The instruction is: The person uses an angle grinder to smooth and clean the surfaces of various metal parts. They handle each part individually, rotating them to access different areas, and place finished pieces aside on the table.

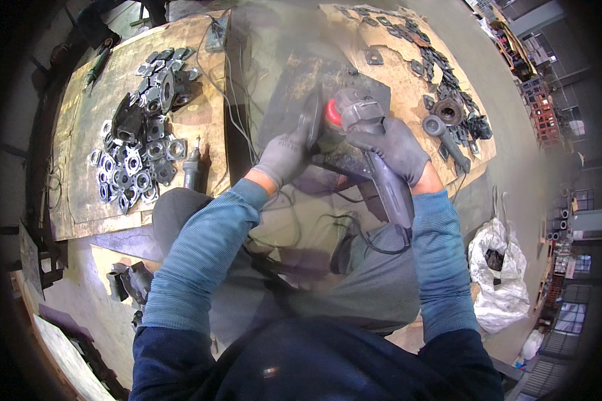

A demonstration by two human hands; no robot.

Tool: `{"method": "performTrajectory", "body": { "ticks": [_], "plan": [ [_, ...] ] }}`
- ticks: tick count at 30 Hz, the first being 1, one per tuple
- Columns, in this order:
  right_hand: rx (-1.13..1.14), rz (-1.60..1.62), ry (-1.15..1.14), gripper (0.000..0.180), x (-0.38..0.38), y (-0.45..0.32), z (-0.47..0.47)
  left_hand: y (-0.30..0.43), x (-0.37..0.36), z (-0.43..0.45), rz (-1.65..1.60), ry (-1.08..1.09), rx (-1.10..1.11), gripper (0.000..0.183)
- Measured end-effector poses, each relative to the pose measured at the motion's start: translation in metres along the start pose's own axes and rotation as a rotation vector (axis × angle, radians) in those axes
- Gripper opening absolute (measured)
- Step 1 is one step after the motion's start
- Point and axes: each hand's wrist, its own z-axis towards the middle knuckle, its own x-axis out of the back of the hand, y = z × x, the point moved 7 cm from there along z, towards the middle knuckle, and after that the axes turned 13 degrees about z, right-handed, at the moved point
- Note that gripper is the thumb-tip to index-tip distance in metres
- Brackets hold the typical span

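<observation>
My left hand, in a grey work glove, grips a dark, flat metal part and holds it up nearly edge-on. In my right hand, also gloved, is an angle grinder, its body slanting down toward my right forearm. The grinder's red disc or guard faces the part, with a narrow gap visible between them. Both are over a dark work stand. Whether the disc is spinning cannot be told.
On the left board table lie many metal flanges and an upright-looking die grinder. The right table bears dark plates and another grinder. Cables hang between. A white sack stands right. Another person's leg shows top left.
</observation>
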Motion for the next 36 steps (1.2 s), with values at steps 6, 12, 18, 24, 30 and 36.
{"method": "performTrajectory", "body": {
  "ticks": [6, 12, 18, 24, 30, 36],
  "plan": [
    [-0.065, -0.032, -0.027, 0.054, -0.006, 0.006, -0.019, -0.001, 0.0, 0.002, -0.03, 0.04, -0.021, 0.068],
    [-0.032, 0.032, -0.062, 0.053, -0.01, 0.0, -0.048, 0.001, 0.004, 0.0, -0.036, -0.001, 0.018, 0.065],
    [-0.155, 0.288, 0.051, 0.038, 0.013, 0.027, -0.062, 0.002, 0.007, -0.001, -0.014, 0.0, 0.041, 0.057],
    [-0.142, 0.493, 0.078, 0.041, 0.02, 0.039, -0.06, 0.0, 0.003, 0.002, -0.023, -0.009, 0.06, 0.057],
    [-0.026, 0.318, 0.064, 0.043, 0.001, 0.03, -0.059, 0.003, 0.01, -0.002, -0.021, 0.039, -0.011, 0.058],
    [-0.139, 0.274, 0.101, 0.047, 0.018, 0.047, -0.063, 0.003, 0.008, 0.001, -0.029, -0.007, 0.068, 0.053]
  ]
}}
